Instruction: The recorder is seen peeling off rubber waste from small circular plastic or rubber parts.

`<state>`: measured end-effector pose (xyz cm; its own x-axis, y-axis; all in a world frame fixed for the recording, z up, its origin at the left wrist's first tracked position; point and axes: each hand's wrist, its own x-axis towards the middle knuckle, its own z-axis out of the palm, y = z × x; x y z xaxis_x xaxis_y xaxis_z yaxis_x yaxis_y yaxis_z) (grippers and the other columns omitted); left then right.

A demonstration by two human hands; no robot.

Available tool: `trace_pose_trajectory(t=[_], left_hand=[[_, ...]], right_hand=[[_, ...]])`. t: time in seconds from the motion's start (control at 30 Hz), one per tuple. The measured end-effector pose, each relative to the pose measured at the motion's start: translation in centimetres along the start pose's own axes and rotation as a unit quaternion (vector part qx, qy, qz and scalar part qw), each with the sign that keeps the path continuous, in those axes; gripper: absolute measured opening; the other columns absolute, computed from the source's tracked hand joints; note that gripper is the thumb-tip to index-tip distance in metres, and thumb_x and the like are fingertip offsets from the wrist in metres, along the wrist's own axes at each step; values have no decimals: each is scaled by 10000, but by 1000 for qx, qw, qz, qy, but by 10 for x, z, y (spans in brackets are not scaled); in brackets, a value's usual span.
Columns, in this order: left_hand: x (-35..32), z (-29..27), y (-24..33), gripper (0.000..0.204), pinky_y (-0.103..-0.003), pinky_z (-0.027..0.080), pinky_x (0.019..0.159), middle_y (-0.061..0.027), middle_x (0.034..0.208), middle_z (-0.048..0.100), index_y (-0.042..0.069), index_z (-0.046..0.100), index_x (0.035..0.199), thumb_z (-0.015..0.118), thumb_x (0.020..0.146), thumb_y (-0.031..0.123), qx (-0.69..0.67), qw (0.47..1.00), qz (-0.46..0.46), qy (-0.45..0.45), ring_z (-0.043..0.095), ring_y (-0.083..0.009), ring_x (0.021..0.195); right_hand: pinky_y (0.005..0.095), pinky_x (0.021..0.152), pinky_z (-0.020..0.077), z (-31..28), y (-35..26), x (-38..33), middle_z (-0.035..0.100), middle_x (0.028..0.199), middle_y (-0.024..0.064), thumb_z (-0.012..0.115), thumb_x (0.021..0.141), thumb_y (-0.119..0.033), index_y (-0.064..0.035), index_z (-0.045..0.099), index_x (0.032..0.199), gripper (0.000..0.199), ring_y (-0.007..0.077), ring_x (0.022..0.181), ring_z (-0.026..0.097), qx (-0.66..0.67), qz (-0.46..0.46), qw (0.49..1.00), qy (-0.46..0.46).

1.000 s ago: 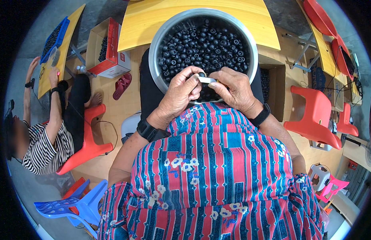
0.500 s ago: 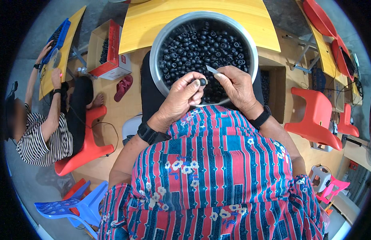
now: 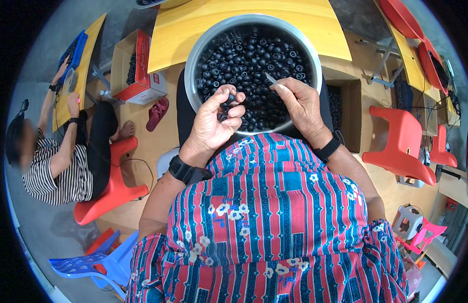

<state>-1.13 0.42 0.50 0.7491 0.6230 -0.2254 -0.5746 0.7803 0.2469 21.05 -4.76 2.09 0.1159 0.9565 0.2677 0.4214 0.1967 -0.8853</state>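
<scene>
At the far left of the frame another person (image 3: 57, 161) sits on a red stool, busy at a yellow board. Centre frame, the left hand (image 3: 216, 123) pinches a few small black rings (image 3: 229, 101) between thumb and fingers, just over the near rim of the metal bowl (image 3: 193, 55) (heaped with the same rings). To its right, the right hand (image 3: 299, 103) grips a thin blade (image 3: 270, 78). The step looks like working one ring; next, blade and ring must meet squarely.
</scene>
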Motion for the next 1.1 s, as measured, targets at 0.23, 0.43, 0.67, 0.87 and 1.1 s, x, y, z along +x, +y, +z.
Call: trace_pose_trajectory(t=[0.23, 0.43, 0.67, 0.87, 1.1], left_hand=[[8, 2, 2, 167, -187, 481, 604, -99, 1071, 521, 58, 555, 1084, 538, 921, 29, 89, 994, 29, 49, 533, -143, 836], [21, 55, 22, 206, -280, 593, 746, -151, 1075, 580, 14, 550, 1141, 515, 971, 125, 62, 996, -61, -7, 617, -257, 998], [108, 167, -54, 486, -466, 481, 1004, -237, 1187, 549, -74, 413, 1299, 528, 988, 281, 250, 963, -95, -23, 550, -372, 1154], [132, 142, -72, 647, -463, 326, 1068, -200, 1460, 353, 30, 326, 1439, 557, 956, 393, 454, 888, -66, -29, 303, -317, 1379], [68, 134, 8, 250, -253, 515, 829, -95, 1133, 653, 26, 581, 1197, 513, 986, 141, 589, 794, 111, -102, 637, -132, 978]], right_hand=[[342, 682, 489, 2, 6, -2, 652, 797, 166, 615, 909, -177, 28, 660, 890, 210, 274, 728, 638, 13, 0, 1000, 28], [395, 643, 495, 12, 8, 2, 654, 779, 186, 648, 886, -236, -8, 679, 864, 231, 331, 711, 649, -13, 50, 999, 9], [477, 851, 471, 24, 43, 0, 623, 1140, 212, 612, 886, -281, -51, 571, 1190, 383, 415, 1024, 597, -9, -100, 991, 86], [417, 1000, 405, 22, 21, -5, 556, 1293, 161, 628, 900, -184, -63, 542, 1249, 378, 313, 1203, 515, -78, -34, 996, -40], [443, 666, 495, 13, 0, 5, 654, 768, 187, 633, 868, -326, -46, 682, 804, 291, 359, 723, 638, -37, 92, 995, -8]])
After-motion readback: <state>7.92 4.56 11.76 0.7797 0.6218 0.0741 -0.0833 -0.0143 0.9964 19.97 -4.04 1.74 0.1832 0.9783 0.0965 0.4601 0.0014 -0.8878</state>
